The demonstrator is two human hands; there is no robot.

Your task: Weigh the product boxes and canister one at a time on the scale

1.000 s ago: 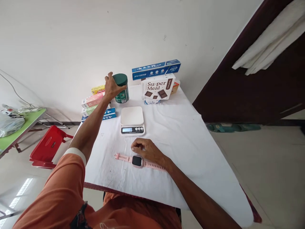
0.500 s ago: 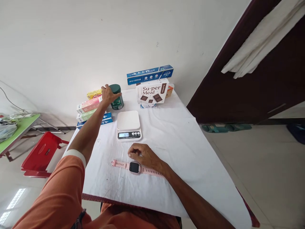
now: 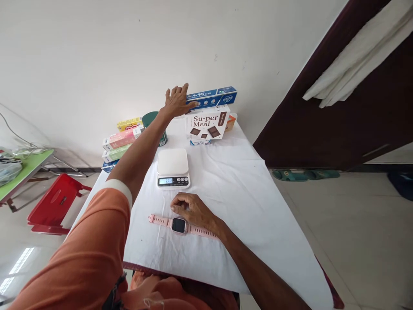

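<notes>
My left hand (image 3: 177, 102) is open with its fingers spread, at the left end of a long blue toothpaste box (image 3: 211, 98); whether it touches the box I cannot tell. That box lies on top of a white "Su-per Meal" box (image 3: 206, 123). Partly behind my left forearm stands a dark green canister (image 3: 151, 118). On the tablecloth, my right hand (image 3: 195, 211) rests with its fingers curled and closed, nothing visible in them. Just below it lies a pink smartwatch (image 3: 178, 225), its strap stretched out. Between the hands sits a white kitchen scale (image 3: 173, 162), its display lit.
A stack at the table's left holds a pink box (image 3: 119, 138), a green box (image 3: 114, 153) and a blue box (image 3: 109, 165), with a yellow box (image 3: 129, 124) behind. A red chair (image 3: 54, 204) and a green table (image 3: 27, 172) stand to the left. The wall closes off the back.
My left hand has let go of the green canister and moved right and up to the blue toothpaste box. My right hand has stayed beside the watch.
</notes>
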